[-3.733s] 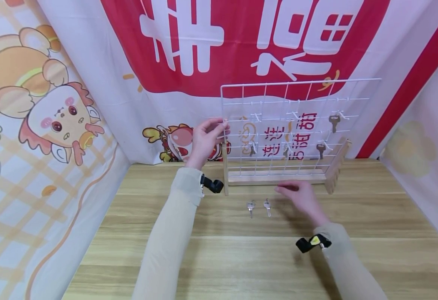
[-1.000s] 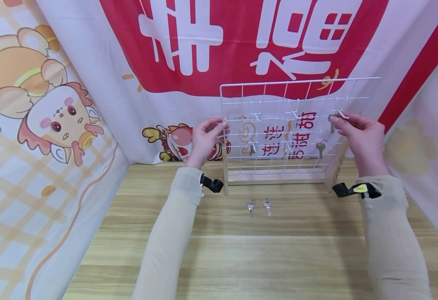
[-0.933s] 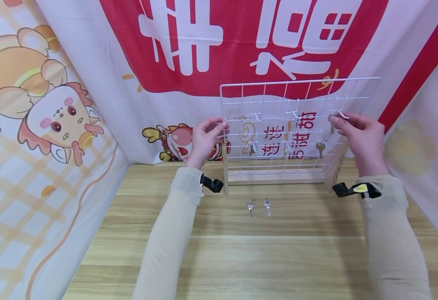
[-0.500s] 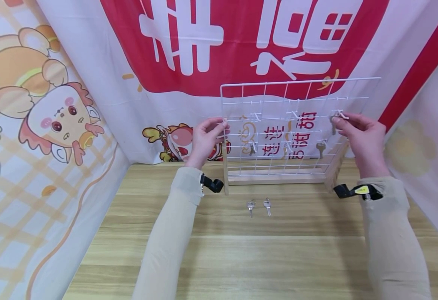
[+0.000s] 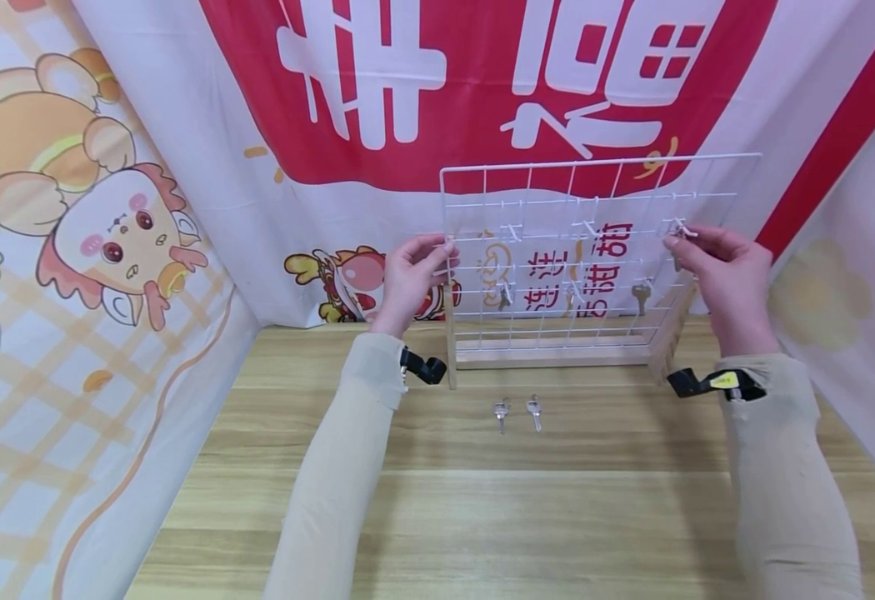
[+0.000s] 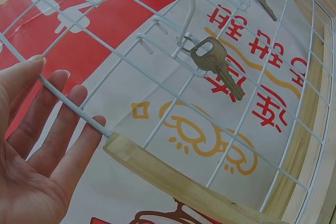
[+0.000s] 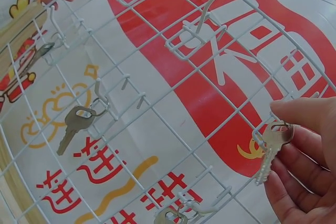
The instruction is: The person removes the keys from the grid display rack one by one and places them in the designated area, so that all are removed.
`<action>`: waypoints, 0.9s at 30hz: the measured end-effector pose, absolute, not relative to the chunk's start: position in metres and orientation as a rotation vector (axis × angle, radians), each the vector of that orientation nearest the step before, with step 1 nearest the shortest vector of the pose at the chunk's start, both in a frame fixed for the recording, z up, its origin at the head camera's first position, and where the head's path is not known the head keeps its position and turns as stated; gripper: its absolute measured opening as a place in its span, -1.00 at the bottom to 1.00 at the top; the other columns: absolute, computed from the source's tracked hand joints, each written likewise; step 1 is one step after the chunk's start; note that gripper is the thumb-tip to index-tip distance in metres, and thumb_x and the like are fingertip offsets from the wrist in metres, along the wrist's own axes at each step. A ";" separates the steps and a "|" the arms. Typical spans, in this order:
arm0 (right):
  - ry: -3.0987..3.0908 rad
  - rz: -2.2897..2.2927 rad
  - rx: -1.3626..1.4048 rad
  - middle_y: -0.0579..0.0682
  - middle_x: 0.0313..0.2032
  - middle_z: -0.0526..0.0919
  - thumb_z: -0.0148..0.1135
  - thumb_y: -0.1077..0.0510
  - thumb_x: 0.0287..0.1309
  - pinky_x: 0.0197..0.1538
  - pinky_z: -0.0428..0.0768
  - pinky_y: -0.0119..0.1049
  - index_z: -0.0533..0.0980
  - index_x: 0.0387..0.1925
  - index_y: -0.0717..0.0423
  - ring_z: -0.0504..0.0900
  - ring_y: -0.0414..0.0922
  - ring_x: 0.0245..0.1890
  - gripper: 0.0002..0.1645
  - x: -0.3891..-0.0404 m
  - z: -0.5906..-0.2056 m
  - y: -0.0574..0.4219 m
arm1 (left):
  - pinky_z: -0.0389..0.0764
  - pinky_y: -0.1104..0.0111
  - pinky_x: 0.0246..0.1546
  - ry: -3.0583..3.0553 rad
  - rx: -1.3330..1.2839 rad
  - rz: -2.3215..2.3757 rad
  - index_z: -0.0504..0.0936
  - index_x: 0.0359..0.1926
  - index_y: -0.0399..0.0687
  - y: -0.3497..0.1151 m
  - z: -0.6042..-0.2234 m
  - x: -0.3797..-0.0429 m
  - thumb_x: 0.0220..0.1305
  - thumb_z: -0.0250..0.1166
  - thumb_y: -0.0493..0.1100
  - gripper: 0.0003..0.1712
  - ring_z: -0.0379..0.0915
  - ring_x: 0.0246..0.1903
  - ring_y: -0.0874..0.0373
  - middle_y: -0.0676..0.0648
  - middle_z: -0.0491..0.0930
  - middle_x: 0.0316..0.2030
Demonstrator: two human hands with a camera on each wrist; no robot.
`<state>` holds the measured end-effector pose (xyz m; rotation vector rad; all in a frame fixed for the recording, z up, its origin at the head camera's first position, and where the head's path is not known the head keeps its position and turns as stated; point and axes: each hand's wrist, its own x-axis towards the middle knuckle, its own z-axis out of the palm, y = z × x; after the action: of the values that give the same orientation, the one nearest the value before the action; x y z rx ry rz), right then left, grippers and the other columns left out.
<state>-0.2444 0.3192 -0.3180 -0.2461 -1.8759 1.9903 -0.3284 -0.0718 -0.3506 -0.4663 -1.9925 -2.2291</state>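
My left hand (image 5: 411, 279) grips the left edge wire of a white wire grid rack (image 5: 527, 167), thumb on one side and fingers on the other. In the right wrist view, my right hand (image 7: 307, 156) pinches a silver key (image 7: 271, 145) beside the rack's upper right hook. That key's ring is partly hidden by the thumb. More keys hang on the lower hooks: one at the left (image 6: 215, 64), one in the middle (image 7: 77, 124) and one at the right (image 5: 641, 296). Two keys, a left one (image 5: 501, 415) and a right one (image 5: 534, 412), lie on the table before the rack.
The rack stands on a wooden base (image 5: 553, 358) near the back of the wood-grain table (image 5: 482, 525). Bare white hooks stick out at the upper left (image 5: 511, 233) and upper middle (image 5: 584, 228). Printed cloth (image 5: 332, 242) hangs close behind and along both sides.
My right hand has risen from the table in front of the base to the upper right key and taken hold of it. Lately the key has shifted slightly right. My left hand stays put.
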 end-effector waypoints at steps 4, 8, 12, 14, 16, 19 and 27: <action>-1.864 1.997 -0.239 -0.05 0.03 0.68 0.61 -0.06 -0.02 -0.09 0.59 -0.59 0.66 0.15 0.06 0.64 -0.19 -0.07 -0.32 -0.244 -0.318 0.320 | 0.68 0.17 0.01 -1.991 -0.471 -2.232 0.69 0.11 -0.09 -0.072 -0.351 -0.329 0.38 0.38 -0.03 -0.63 0.70 -0.07 0.00 -0.12 0.72 -0.07; -1.872 1.992 -0.257 -0.05 0.08 0.66 0.60 -0.13 -0.03 -0.03 0.58 -0.57 0.66 0.17 0.02 0.62 -0.18 -0.01 -0.29 -0.242 -0.319 0.320 | 0.68 0.18 0.01 -1.985 -0.474 -2.240 0.69 0.11 -0.09 -0.072 -0.352 -0.330 0.39 0.37 -0.05 -0.65 0.69 -0.06 -0.01 -0.13 0.72 -0.06; -1.865 1.998 -0.263 -0.05 0.10 0.67 0.57 -0.16 -0.03 0.08 0.54 -0.54 0.65 0.17 0.03 0.64 -0.18 0.02 -0.28 -0.241 -0.320 0.321 | 0.67 0.14 0.02 -1.979 -0.470 -2.246 0.71 0.08 -0.04 -0.071 -0.351 -0.329 0.39 0.37 -0.06 -0.69 0.69 -0.06 -0.01 -0.13 0.72 -0.06; -1.857 2.004 -0.261 -0.04 0.09 0.67 0.55 -0.15 -0.03 0.10 0.53 -0.55 0.65 0.17 0.05 0.64 -0.18 0.03 -0.28 -0.241 -0.320 0.321 | 0.67 0.14 0.03 -1.975 -0.472 -2.248 0.71 0.07 -0.03 -0.072 -0.351 -0.329 0.39 0.37 -0.07 -0.71 0.69 -0.06 -0.01 -0.14 0.72 -0.06; -1.859 1.998 -0.269 -0.05 0.10 0.67 0.55 -0.16 -0.03 0.13 0.51 -0.55 0.65 0.17 0.04 0.64 -0.18 0.03 -0.28 -0.241 -0.319 0.321 | 0.67 0.15 0.02 -1.970 -0.475 -2.252 0.71 0.07 -0.04 -0.072 -0.351 -0.329 0.39 0.36 -0.08 -0.71 0.69 -0.07 -0.02 -0.14 0.72 -0.07; -1.882 1.974 -0.295 -0.07 0.11 0.67 0.53 -0.19 -0.03 0.20 0.46 -0.52 0.65 0.18 0.01 0.63 -0.18 0.06 -0.27 -0.241 -0.319 0.322 | 0.68 0.16 0.01 -1.963 -0.482 -2.257 0.71 0.07 -0.05 -0.072 -0.351 -0.330 0.39 0.36 -0.09 -0.71 0.69 -0.07 -0.03 -0.15 0.72 -0.07; -1.885 1.955 -0.302 -0.07 0.12 0.65 0.52 -0.20 -0.02 0.33 0.37 -0.41 0.66 0.17 0.01 0.61 -0.15 0.11 -0.28 -0.236 -0.318 0.322 | 0.68 0.20 0.00 -1.988 -0.479 -2.233 0.71 0.07 -0.01 -0.072 -0.351 -0.329 0.39 0.37 -0.05 -0.70 0.69 -0.06 -0.01 -0.12 0.72 -0.07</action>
<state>-0.2359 0.3222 -0.3182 -0.3016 -1.8845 1.9548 -0.3289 -0.0721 -0.3515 -0.4786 -1.9881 -2.2330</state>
